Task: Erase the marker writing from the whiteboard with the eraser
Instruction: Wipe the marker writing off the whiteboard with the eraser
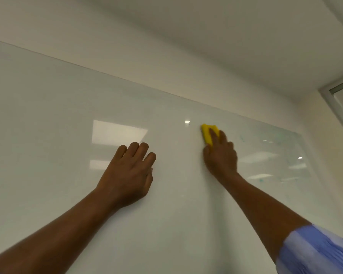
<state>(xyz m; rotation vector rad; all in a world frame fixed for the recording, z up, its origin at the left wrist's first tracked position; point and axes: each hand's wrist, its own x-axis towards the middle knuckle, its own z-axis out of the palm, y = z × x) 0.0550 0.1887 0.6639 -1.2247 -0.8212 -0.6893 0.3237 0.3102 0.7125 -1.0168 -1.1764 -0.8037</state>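
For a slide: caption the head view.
Right hand holds yellow eraser against whiteboard; left hand rests alongside; faint green marks remain.

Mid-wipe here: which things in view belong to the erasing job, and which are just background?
Job: glossy white whiteboard; yellow rectangular foam eraser; right hand holding it against the board; faint teal marker traces right of the eraser; left hand resting on the board.
Background: cream wall above the board; grey window frame at far right; light-blue sleeve on the right arm.
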